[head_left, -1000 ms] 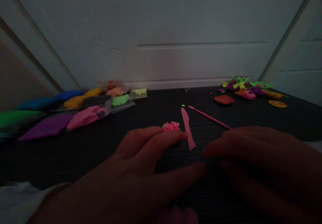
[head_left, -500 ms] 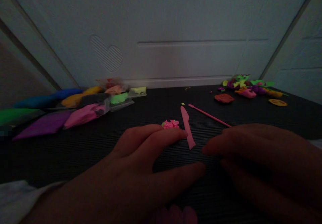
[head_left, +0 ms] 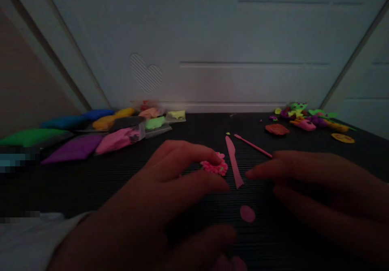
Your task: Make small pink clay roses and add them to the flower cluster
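Between left hand [head_left: 146, 196] and right hand [head_left: 328, 194], fingers parted, the flat pink clay disc [head_left: 247, 214] looks soft: grip its edge.

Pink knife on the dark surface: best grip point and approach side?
Probably the narrower near part of the pink knife, just short of its jagged end, pinched across the long edges from above right. It lies flat, that end toward the person; the right hand is close on that side, while the left hand occupies the other, at the pink cluster.
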